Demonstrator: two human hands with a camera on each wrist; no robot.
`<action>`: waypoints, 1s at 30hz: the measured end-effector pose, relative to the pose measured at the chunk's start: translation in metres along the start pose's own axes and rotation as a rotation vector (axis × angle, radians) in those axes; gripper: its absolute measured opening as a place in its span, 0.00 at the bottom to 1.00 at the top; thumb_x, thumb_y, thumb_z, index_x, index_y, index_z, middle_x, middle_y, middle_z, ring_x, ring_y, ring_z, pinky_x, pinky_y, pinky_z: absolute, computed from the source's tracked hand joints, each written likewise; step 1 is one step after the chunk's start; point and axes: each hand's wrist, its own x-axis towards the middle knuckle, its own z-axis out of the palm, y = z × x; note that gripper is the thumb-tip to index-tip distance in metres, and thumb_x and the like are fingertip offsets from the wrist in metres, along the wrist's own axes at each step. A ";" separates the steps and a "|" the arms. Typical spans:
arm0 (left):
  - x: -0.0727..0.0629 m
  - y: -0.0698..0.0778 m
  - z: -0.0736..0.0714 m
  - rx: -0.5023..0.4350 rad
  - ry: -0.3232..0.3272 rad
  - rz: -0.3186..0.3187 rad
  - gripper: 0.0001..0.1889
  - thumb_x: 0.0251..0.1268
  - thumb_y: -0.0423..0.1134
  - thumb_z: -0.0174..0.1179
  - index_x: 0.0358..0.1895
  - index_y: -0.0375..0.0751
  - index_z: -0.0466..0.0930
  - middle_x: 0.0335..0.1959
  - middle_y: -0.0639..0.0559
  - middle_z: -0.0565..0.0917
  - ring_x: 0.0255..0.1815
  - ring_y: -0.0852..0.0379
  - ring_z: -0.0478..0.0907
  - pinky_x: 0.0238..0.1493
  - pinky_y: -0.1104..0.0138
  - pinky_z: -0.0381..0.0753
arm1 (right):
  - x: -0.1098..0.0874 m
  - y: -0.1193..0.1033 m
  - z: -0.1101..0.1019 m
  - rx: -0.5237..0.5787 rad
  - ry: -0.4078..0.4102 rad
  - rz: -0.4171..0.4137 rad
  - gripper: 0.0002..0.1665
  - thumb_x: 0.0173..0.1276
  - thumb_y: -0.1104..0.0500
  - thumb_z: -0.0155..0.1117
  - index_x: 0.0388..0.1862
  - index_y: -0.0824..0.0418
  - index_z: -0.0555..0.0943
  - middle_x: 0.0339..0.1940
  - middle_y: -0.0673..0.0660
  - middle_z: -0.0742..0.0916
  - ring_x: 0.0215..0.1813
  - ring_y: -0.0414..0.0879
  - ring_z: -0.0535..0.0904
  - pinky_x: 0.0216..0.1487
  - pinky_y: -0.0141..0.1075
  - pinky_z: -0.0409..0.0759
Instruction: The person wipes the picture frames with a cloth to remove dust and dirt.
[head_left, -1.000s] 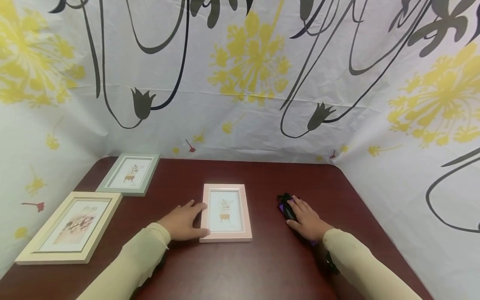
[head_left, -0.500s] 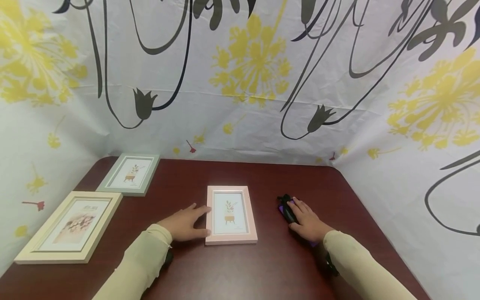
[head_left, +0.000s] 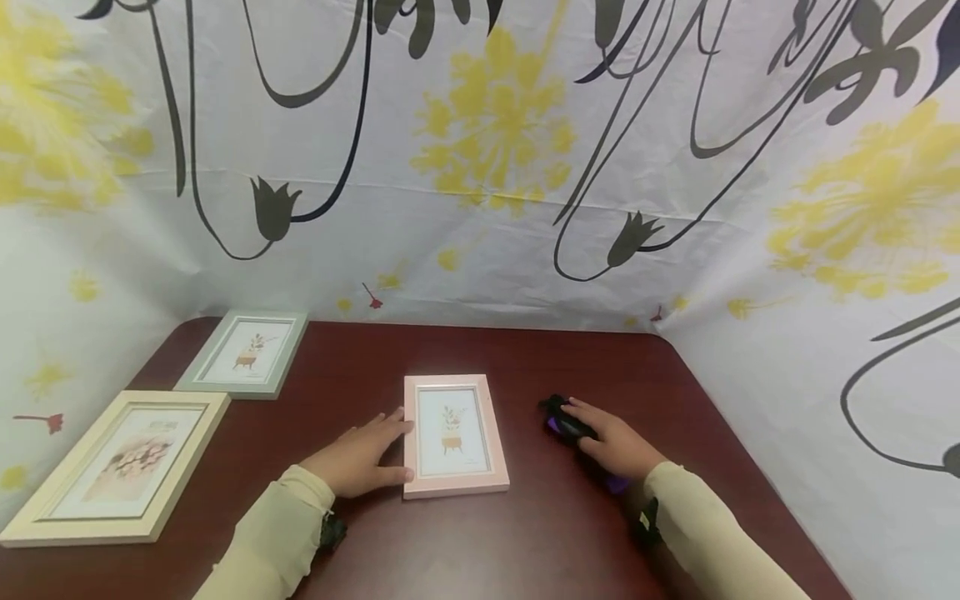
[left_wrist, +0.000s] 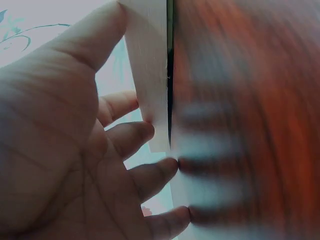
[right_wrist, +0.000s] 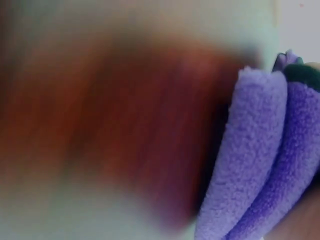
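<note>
A pink picture frame (head_left: 454, 435) with a potted-plant print lies face up near the middle of the dark red table. My left hand (head_left: 352, 457) touches its left side, thumb and forefinger spread along the edge. In the left wrist view the fingers (left_wrist: 142, 182) are fairly straight, the tips at the frame's side (left_wrist: 152, 75). To the right of the frame, my right hand (head_left: 622, 443) holds a folded fuzzy purple and black-green cloth (head_left: 567, 427) between thumb and fingers. Two purple folds of this cloth (right_wrist: 252, 150) stand close in the right wrist view, much of the hand out of sight.
A cream picture frame (head_left: 52, 500) with a flower print lies at the left, and a pale green frame (head_left: 283, 357) behind it at the back left corner. White printed sheeting (head_left: 420, 283) surrounds the table (head_left: 450, 554) at the back and sides.
The pink frame slid a little to the right with my left hand against it. My right hand's fingers closed round the cloth, which lay flatter beneath them before. The head view shifted slightly.
</note>
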 end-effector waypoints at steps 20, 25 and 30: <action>-0.004 0.004 -0.005 0.054 -0.012 0.060 0.41 0.58 0.62 0.68 0.72 0.46 0.70 0.76 0.45 0.62 0.76 0.40 0.57 0.71 0.46 0.61 | 0.056 -0.105 0.029 -0.018 0.072 -0.165 0.35 0.71 0.63 0.59 0.76 0.56 0.66 0.78 0.55 0.64 0.77 0.53 0.59 0.70 0.52 0.65; -0.004 0.004 -0.005 0.053 -0.006 0.092 0.41 0.58 0.61 0.68 0.71 0.44 0.70 0.76 0.44 0.61 0.75 0.40 0.59 0.71 0.48 0.62 | 0.076 -0.102 0.045 -0.062 -0.010 -0.116 0.36 0.72 0.58 0.59 0.77 0.59 0.63 0.79 0.60 0.61 0.78 0.60 0.54 0.74 0.55 0.57; -0.003 0.004 -0.003 0.049 -0.011 0.048 0.41 0.57 0.63 0.67 0.71 0.48 0.70 0.75 0.44 0.65 0.75 0.42 0.60 0.70 0.42 0.60 | 0.084 -0.101 0.053 -0.175 -0.129 -0.087 0.43 0.73 0.45 0.57 0.80 0.59 0.56 0.82 0.60 0.53 0.80 0.62 0.45 0.77 0.55 0.47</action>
